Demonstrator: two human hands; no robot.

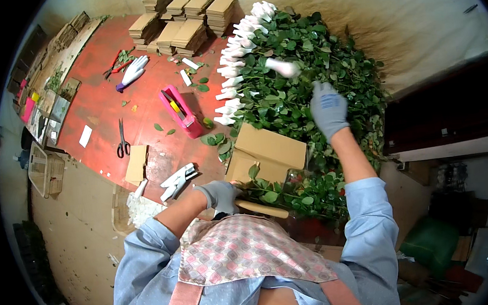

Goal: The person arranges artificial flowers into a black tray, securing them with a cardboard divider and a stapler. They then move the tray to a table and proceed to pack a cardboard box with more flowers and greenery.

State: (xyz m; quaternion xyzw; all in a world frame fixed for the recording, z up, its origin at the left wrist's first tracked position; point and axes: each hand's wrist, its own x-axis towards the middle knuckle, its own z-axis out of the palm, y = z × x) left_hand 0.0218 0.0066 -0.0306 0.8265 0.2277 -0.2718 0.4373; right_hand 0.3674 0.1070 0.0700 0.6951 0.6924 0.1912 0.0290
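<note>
My right hand [329, 110], in a grey glove, reaches over a broad heap of leafy rose stems [305, 50]. Its fingers are drawn together. A rose in a white sleeve [283, 67], blurred by motion, lies in line with the fingertips; its stem seems to run into them among the leaves. Low by my apron, my left hand [222, 197] is closed, also gloved in grey. What it grips is hidden. Beside it are loose leafy stems [310, 196], an open cardboard box [266, 148] and a pale rounded bar [263, 208].
White-sleeved heads [233, 83] line the heap's left side. The red table [98, 78] bears a pink tape dispenser [180, 111], black scissors [122, 140], a white stapler [178, 180], a spare glove [133, 71] and stacked cardboard [186, 34]. White sleeves [142, 209] are piled at the near left edge.
</note>
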